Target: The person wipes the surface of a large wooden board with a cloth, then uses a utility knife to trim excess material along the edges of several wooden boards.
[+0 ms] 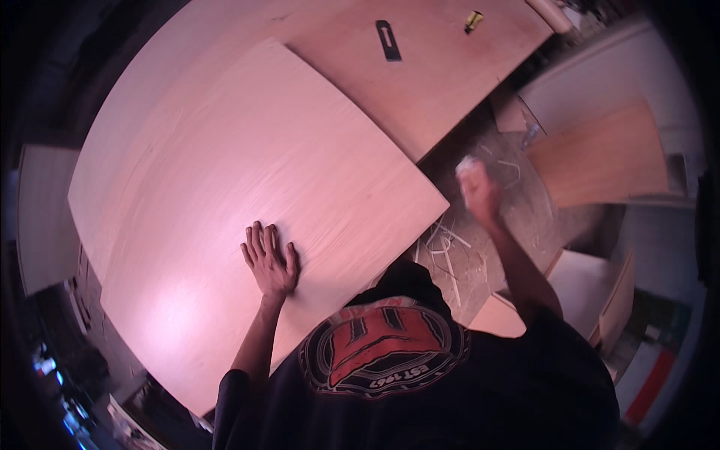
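A large pale wooden panel [187, 172] lies in front of me, with a grain that runs aslant and a bright shine near its lower left. On its near part my left hand [271, 261] rests palm down, fingers stretched out and holding nothing. Beyond the panel's right corner, my right hand [478, 191] is raised over the floor, closed and blurred by motion. Something whitish shows at the top of that fist; its kind cannot be made out. The hand is apart from the panel.
A reddish board [442, 82] beyond the panel bears a dark slotted flat metal piece [388, 41] and a small yellow-and-black object [472, 22]. Pale thin strips [448, 251] litter the floor. Orange-brown boards [600, 161] lean at the right; another panel [46, 217] stands far left.
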A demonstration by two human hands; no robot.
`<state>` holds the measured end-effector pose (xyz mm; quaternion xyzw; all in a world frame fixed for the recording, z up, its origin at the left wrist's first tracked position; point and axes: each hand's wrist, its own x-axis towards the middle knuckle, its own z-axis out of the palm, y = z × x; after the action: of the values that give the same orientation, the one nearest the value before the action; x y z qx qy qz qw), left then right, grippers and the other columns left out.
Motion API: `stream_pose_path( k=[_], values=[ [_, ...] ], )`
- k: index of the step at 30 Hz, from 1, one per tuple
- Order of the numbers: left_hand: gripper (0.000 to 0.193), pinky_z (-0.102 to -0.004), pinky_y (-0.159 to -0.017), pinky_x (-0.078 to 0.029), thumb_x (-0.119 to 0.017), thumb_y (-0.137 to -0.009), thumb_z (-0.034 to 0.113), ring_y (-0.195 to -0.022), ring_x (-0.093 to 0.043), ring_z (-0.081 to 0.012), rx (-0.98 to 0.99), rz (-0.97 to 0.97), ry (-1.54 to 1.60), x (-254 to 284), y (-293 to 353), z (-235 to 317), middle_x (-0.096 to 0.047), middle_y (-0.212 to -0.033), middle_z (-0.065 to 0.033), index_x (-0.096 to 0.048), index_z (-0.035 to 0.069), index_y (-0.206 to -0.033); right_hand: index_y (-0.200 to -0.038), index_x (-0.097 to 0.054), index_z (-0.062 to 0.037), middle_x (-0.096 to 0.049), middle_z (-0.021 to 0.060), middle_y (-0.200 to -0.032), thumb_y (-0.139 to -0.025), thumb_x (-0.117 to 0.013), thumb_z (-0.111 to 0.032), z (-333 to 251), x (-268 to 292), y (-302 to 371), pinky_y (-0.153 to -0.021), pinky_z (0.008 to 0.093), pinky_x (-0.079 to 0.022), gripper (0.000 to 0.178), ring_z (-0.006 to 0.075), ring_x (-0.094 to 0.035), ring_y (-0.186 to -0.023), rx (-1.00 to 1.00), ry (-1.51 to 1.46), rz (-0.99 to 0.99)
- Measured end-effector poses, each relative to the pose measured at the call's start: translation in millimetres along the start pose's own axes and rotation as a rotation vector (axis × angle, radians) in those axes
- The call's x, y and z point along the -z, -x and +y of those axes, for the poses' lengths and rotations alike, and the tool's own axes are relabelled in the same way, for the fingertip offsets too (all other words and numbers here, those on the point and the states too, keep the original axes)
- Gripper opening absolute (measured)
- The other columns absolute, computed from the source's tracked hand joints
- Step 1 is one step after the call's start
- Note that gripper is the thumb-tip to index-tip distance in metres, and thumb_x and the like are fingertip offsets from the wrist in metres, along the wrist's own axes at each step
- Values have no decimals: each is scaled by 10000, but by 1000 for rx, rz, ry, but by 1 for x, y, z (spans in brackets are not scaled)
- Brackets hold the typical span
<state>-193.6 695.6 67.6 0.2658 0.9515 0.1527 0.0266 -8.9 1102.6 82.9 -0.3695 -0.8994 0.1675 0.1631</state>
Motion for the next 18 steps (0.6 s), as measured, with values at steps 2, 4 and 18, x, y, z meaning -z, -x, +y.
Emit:
stream_pose_path(
  k=[2, 4, 18],
  values=[
    [629, -567, -1087, -107, -507, -852, 405, -1373, -165, -391, 99, 60, 53, -8, -13, 13, -248, -1451, -239, -373, 49, -1353, -1098, -532, -87, -630, 184, -870, -800, -686, -224, -15, 20, -47, -651, 455, -485, 362, 392, -614, -786, 274, -103, 67],
    [740, -581, -1079, -118, -548, -819, 481, -1363, -155, -428, 221, 180, 138, -16, -18, 37, -219, -1445, -279, -332, 38, -1371, -1036, -593, -105, -617, 150, -985, -720, -709, -155, -37, 2, -50, -790, 439, -457, 339, 339, -593, -933, 529, -226, -58],
    [749, -580, -1091, -67, -536, -780, 590, -1372, -104, -453, 355, 63, 70, -21, -26, 90, -149, -1472, -287, -398, 158, -1377, -1016, -635, -120, -597, 129, -1016, -683, -591, -100, -313, -209, -273, -863, 464, -427, 337, 328, -547, -996, 1252, -74, -143]
  ],
)
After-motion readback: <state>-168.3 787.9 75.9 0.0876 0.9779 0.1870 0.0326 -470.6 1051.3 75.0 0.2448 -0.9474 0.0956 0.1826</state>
